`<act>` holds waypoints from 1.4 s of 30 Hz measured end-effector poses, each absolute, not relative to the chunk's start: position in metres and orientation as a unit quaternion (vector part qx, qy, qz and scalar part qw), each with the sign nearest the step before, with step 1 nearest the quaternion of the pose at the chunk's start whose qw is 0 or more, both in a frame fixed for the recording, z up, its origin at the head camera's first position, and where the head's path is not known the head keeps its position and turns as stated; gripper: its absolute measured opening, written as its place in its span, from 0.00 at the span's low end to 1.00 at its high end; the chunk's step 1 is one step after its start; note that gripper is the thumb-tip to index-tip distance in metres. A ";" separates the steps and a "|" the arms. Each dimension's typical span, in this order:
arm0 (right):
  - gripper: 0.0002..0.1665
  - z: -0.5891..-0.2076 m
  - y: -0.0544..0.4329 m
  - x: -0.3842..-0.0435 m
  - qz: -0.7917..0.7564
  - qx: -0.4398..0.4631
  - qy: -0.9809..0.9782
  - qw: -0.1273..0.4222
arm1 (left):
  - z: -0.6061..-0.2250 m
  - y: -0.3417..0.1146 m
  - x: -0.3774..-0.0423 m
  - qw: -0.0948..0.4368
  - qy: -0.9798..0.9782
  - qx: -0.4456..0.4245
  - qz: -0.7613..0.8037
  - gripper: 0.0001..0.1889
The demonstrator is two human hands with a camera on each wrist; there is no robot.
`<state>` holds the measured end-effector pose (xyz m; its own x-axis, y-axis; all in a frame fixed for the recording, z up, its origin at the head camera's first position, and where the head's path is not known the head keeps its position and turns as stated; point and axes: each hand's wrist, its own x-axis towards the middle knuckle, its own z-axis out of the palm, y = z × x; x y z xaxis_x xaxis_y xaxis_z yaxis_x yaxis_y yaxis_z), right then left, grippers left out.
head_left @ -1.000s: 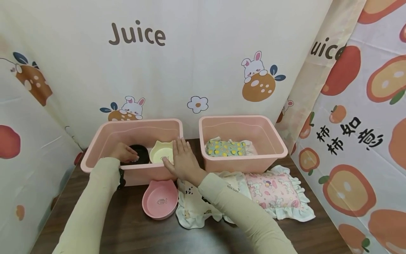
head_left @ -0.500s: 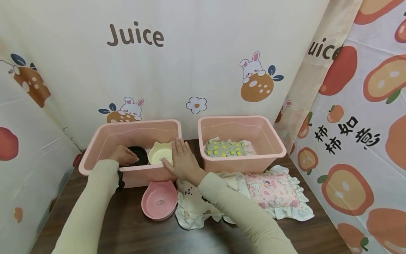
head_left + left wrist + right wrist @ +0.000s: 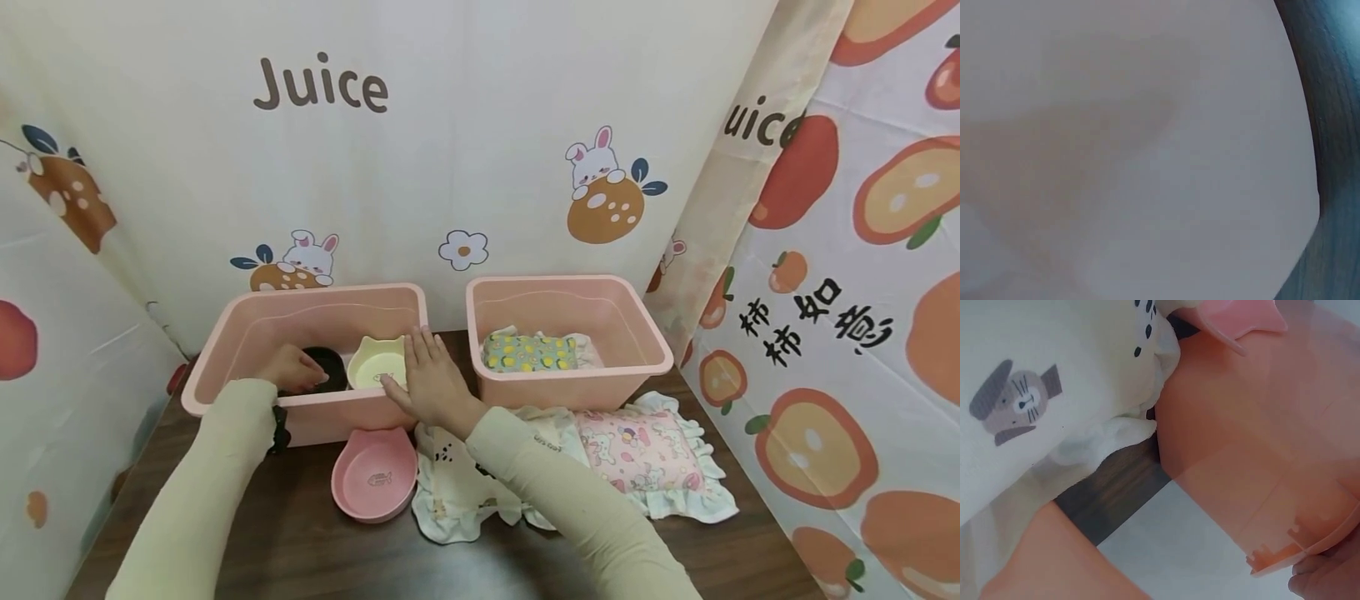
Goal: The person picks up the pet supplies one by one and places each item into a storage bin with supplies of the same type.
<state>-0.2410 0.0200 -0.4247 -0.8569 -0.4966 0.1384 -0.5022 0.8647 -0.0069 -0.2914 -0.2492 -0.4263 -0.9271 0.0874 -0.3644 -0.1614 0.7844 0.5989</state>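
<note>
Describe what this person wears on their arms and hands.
The left sleeve and right sleeve are long, plain, pale cream and slightly wrinkled. A small black object, unclear what, shows near the left wrist. The left hand and right hand wear no gloves.

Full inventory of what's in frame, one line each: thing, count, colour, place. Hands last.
left bin: 1, pink, back left of table
right bin: 1, pink, back right of table
black bowl: 1, black, in left bin
yellow bowl: 1, pale yellow, in left bin
pink bowl: 1, pink, in front of left bin
lemon-print pillow: 1, green and yellow, in right bin
cream pillow: 1, cream, right of pink bowl
pink pillow: 1, pink with white frill, in front of right bin
table: 1, dark brown, under everything
printed sheets: count unclear, mostly white, back and sides
sleeves: 2, cream, both arms
left hand: 1, at black bowl, grip unclear
right hand: 1, on left bin's right rim
</note>
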 end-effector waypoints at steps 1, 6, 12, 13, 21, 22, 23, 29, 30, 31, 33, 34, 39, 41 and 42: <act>0.47 -0.425 0.020 -0.241 0.021 0.259 -0.963 0.065 | -0.425 -0.251 -0.292 0.186 0.926 -0.013 0.327 0.12; 0.47 -0.424 0.018 -0.241 0.020 0.259 -0.964 0.058 | -0.417 -0.253 -0.289 0.138 0.927 0.021 0.349 0.13; 0.47 -0.422 0.017 -0.240 0.012 0.256 -0.965 0.049 | -0.394 -0.246 -0.277 0.074 0.939 0.069 0.328 0.10; 0.47 -0.421 0.017 -0.241 0.009 0.254 -0.966 0.048 | -0.389 -0.244 -0.275 0.069 0.942 0.072 0.322 0.10; 0.48 -0.421 0.017 -0.241 0.004 0.250 -0.967 0.041 | -0.354 -0.223 -0.247 0.036 0.940 0.128 0.315 0.20; 0.48 -0.421 0.017 -0.241 0.006 0.249 -0.968 0.042 | -0.351 -0.221 -0.242 0.030 0.939 0.139 0.313 0.22; 0.48 -0.422 0.017 -0.241 0.007 0.248 -0.968 0.043 | -0.348 -0.219 -0.237 0.025 0.938 0.152 0.309 0.22; 0.47 -0.426 0.017 -0.243 0.014 0.252 -0.966 0.062 | -0.341 -0.209 -0.204 -0.021 0.941 0.205 0.270 0.23; 0.47 -0.427 0.017 -0.243 0.015 0.253 -0.965 0.064 | -0.342 -0.207 -0.198 -0.023 0.943 0.201 0.265 0.25; 0.47 -0.427 0.018 -0.243 0.015 0.255 -0.965 0.066 | -0.343 -0.206 -0.193 -0.024 0.944 0.197 0.264 0.26; 0.47 -0.428 0.018 -0.244 0.015 0.255 -0.965 0.065 | -0.348 -0.203 -0.184 -0.022 0.943 0.191 0.270 0.27; 0.47 -0.428 0.018 -0.244 0.016 0.255 -0.964 0.066 | -0.352 -0.202 -0.179 -0.018 0.942 0.190 0.278 0.27; 0.47 -0.428 0.019 -0.245 0.013 0.251 -0.966 0.061 | -0.385 -0.196 -0.160 -0.045 0.919 0.245 0.307 0.27; 0.47 -0.428 0.018 -0.245 0.012 0.252 -0.966 0.061 | -0.397 -0.195 -0.153 -0.084 0.908 0.269 0.309 0.27; 0.47 -0.428 0.017 -0.245 0.012 0.252 -0.966 0.061 | -0.403 -0.194 -0.150 -0.103 0.902 0.279 0.313 0.27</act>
<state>-0.2446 0.0174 -0.4281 -0.8660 -0.4847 0.1232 -0.4876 0.8730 0.0068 -0.1501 -0.1942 -0.4028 -0.8233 0.4386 0.3602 0.5675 0.6486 0.5073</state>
